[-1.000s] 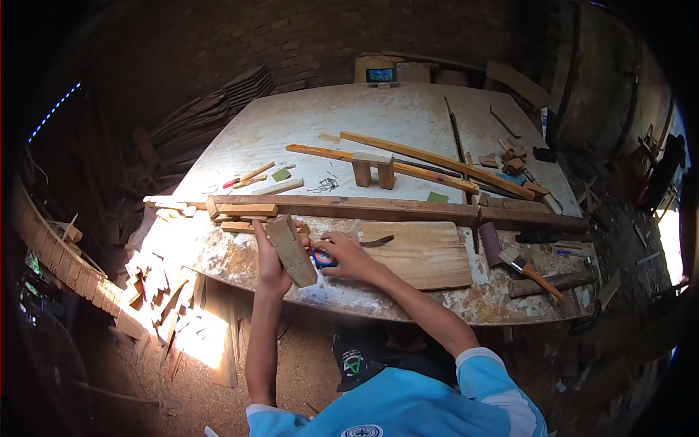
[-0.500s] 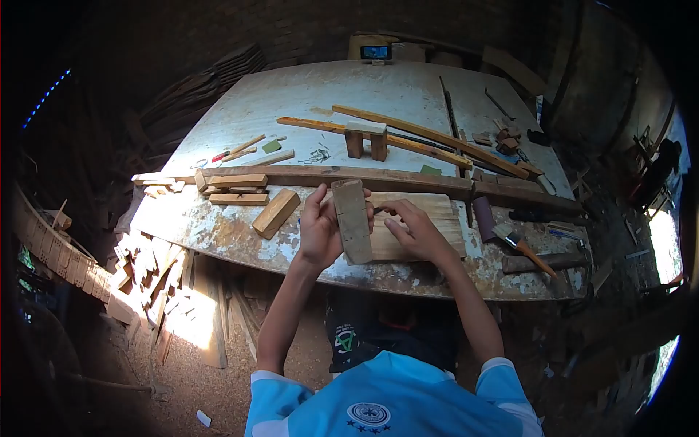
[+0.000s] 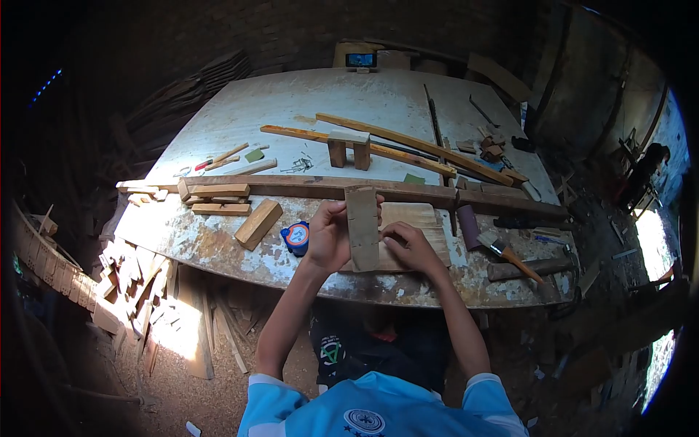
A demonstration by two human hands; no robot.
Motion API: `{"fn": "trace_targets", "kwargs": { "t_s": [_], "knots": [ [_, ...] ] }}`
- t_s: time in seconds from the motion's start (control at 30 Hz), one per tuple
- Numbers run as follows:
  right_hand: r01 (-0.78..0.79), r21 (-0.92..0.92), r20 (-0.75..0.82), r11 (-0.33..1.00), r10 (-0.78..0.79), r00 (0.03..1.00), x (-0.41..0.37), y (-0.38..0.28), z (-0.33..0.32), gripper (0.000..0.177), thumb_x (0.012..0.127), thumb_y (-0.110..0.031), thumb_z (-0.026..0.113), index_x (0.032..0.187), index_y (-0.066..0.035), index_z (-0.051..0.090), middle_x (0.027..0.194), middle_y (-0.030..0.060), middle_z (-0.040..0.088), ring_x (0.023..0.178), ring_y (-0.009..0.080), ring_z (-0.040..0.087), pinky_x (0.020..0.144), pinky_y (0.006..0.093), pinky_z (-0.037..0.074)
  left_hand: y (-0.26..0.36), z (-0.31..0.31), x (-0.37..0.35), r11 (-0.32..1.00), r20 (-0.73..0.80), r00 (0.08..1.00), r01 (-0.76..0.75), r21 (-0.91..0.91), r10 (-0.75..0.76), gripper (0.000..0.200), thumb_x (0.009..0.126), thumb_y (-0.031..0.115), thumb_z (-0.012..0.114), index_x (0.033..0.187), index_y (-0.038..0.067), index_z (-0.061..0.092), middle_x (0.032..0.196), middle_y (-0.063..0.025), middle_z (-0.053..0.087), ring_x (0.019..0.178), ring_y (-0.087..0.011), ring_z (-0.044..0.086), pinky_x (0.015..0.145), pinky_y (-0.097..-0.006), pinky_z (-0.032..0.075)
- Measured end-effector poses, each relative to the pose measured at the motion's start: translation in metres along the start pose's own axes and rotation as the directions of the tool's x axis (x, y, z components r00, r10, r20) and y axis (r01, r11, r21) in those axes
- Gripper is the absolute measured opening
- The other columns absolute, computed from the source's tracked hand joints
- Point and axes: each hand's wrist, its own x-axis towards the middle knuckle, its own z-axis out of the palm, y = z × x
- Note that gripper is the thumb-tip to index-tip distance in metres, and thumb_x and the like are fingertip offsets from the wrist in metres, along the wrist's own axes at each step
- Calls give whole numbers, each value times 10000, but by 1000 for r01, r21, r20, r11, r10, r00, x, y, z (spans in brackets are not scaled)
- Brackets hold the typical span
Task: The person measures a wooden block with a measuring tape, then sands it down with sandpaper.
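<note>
My left hand (image 3: 330, 237) is wrapped round a flat, greyish wooden piece (image 3: 362, 229) with short dark marks along it, held upright above the bench's near edge. Close to its right side is my right hand (image 3: 409, 246), its fingers curled; whether something small is between them is too small to tell. Behind the hands a pale wide board (image 3: 416, 218) lies on the bench. A blue and orange tape measure (image 3: 296, 237) lies left of my left hand, beside a thick wooden block (image 3: 258, 224).
A long dark beam (image 3: 291, 186) crosses the worktable (image 3: 218, 116). Stacked short blocks (image 3: 220, 209) lie at left. Beyond the beam stand a small wooden bridge shape (image 3: 349, 138) and long strips (image 3: 415, 149). A brush (image 3: 510, 255) and sandpaper roll (image 3: 468, 226) lie right.
The view has shifted slightly, and the tape measure now shows fully. My right hand's fingers have curled in, lower beside the wooden piece. My left hand keeps its hold.
</note>
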Motion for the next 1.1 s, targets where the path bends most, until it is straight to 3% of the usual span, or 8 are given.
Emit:
{"fn": "trace_targets", "kwargs": {
  "t_s": [0.43,0.57,0.67,0.8,0.83,0.93,1.03,1.1],
  "knots": [
    [-120,266,-53,957,138,989,1,14,-2,204,925,-139,459,1042,2,549,916,73,617,843,156,581,805,288,447,-44,-34,6,1000,-233,972,-6,-21,1,487,895,345,315,1179,-5,499,962,-100,560,816,-209,578,716,-390,513],
    [-104,369,-89,924,147,985,1,16,0,317,852,-52,453,1166,-32,499,1077,86,569,974,152,551,869,293,430,-46,-37,11,903,-471,882,204,378,-1,384,941,308,395,1147,12,529,857,-65,572,774,-155,570,671,-334,503],
    [26,379,-152,925,34,988,-1,10,-4,500,737,-18,478,1235,-56,467,1170,99,524,1079,179,511,914,313,409,-59,-57,19,526,-237,958,118,842,164,338,937,275,434,1070,0,579,823,-50,595,759,-109,544,631,-282,469],
    [160,96,-82,982,-152,985,-1,15,-5,562,621,-71,540,1181,-56,512,1137,131,521,1077,286,505,933,356,391,-60,-47,26,251,-167,974,126,960,150,267,901,204,499,993,-22,606,794,-131,611,732,-145,551,671,-260,441],
    [84,83,-60,993,-79,995,-2,15,-5,540,621,-79,546,1160,-52,521,1121,133,523,1068,295,507,929,359,391,-63,-42,23,50,65,926,-90,995,372,196,848,119,547,970,-21,608,789,-155,602,698,-219,573,665,-289,451],
    [13,35,-62,999,-11,998,-7,7,-6,475,626,-109,572,1093,-36,530,1067,139,528,1044,310,506,915,366,392,-48,-18,-26,-309,352,737,-201,929,577,134,803,28,557,919,-15,609,772,-140,603,685,-279,578,642,-333,463],
    [21,-96,-78,995,-29,997,-7,9,-1,471,639,-118,581,1101,-42,521,1072,143,520,1047,317,491,929,378,382,-79,-50,-131,-94,181,713,-160,983,677,103,811,-22,493,874,-31,573,777,-141,574,702,-217,560,636,-289,440],
    [1,-167,-67,986,-13,998,-5,8,4,479,652,-131,588,1118,-50,513,1090,149,505,1075,331,462,959,397,361,-124,-82,-194,69,-230,741,241,968,630,137,841,61,519,929,-24,581,841,-147,584,762,-251,563,671,-309,443]
  ]
}}
